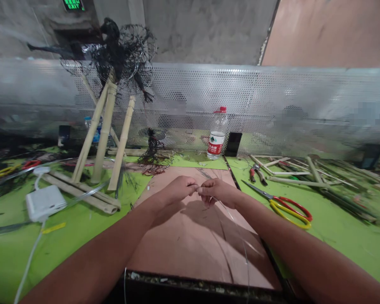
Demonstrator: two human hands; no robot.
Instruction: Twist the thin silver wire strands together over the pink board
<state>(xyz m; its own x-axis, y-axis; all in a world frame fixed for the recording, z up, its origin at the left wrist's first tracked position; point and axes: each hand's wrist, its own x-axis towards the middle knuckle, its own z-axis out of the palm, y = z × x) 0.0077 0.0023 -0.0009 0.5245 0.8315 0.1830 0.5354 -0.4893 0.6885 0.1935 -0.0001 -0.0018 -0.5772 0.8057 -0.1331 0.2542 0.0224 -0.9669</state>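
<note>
Thin, clear, flexible strand (245, 249) runs from the right hand (220, 192) down over a flat pinkish-brown board (177, 240), curving toward its near edge. The right hand is nearly closed, thumb and fingers pinching the strand above the middle of the board. The left hand (179, 188) is curled inward, its fingertips meeting those of the right; I cannot tell whether it is closed on the strand, as the fingers hide it. Both hands cast shadows on the board.

Around the board spreads a lime-green bench (342, 240). Just right of the right forearm lie scissors with one red and one yellow looped handle (293, 211), blades pointing away to the left. Beyond them rests a small red-handled hand tool (258, 174), near pale bamboo strips (294, 180). Past the far edge of the board stands a clear plastic bottle with a red cap and red-and-white label (215, 145), beside an upright black rectangular object (233, 144).

On the left, a white square adapter (46, 202) with a white cable (28, 261) sits near bamboo poles lying flat (95, 199). Leaning bamboo poles (104, 137) rise below a tangled black stringy form (114, 50), before a perforated metal screen (190, 101).
</note>
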